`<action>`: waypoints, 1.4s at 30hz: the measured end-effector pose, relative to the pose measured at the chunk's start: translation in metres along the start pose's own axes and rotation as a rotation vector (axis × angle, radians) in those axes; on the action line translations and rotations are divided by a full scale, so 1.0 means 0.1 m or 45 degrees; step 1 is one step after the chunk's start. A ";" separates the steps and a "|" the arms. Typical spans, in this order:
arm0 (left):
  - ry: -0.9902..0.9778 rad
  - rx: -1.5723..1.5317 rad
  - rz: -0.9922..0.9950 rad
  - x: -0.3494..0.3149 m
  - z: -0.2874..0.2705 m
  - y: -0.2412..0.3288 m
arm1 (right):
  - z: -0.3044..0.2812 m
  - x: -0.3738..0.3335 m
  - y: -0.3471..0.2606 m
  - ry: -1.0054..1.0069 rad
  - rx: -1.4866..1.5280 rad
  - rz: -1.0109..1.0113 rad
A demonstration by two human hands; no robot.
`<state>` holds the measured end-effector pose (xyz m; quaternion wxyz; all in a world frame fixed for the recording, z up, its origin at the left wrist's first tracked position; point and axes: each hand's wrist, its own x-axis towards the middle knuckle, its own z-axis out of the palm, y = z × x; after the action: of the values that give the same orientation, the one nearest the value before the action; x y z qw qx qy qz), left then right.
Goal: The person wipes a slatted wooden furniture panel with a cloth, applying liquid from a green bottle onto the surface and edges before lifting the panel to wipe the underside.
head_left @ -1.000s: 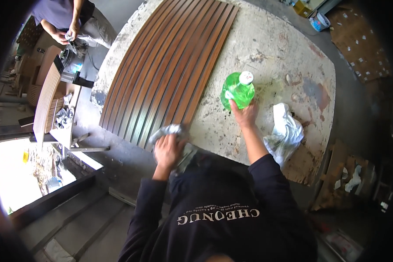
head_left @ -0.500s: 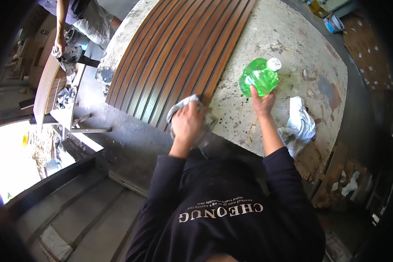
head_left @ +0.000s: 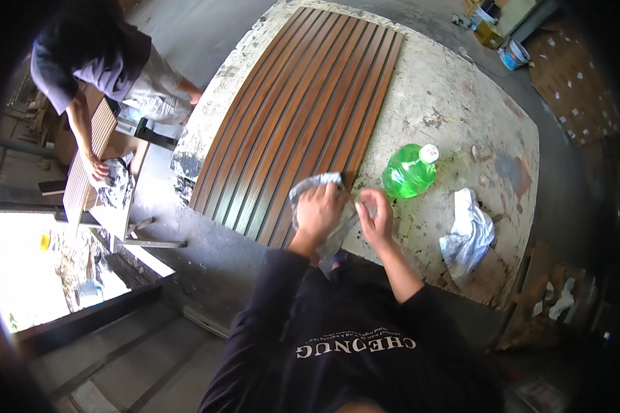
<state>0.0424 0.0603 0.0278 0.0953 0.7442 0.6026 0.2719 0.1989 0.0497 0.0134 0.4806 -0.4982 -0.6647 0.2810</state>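
My left hand (head_left: 319, 215) is closed on a crumpled grey-white rag (head_left: 322, 180), which it holds against the near right end of a brown slatted wood panel (head_left: 303, 110). Just right of it, my right hand (head_left: 377, 219) is raised with fingers curved and thumb apart, nothing visibly held. Its fingertips are close to the rag's loose edge; whether they touch it I cannot tell. Beyond that hand, a green bottle (head_left: 408, 173) with a white cap stands upright on the stained worktable (head_left: 455, 124).
A second white rag (head_left: 467, 234) lies on the table at the right. At the far left another person (head_left: 96, 62) works with a dark-stained cloth (head_left: 116, 182) over another slatted panel (head_left: 89, 162). A bucket (head_left: 513, 55) and boxes stand on the floor at far right.
My right hand has let go of the green bottle and come left toward the rag. My left hand still holds the rag. The view has shifted, and the other person shows more fully.
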 end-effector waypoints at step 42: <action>0.165 0.090 -0.120 1.80 0.63 -0.63 | 0.20 0.81 0.35 -0.379 -0.748 0.068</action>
<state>0.0444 0.2588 -0.0029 0.0423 0.6987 0.6512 0.2933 0.1908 0.1399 0.0048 0.2062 -0.5864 -0.7669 0.1596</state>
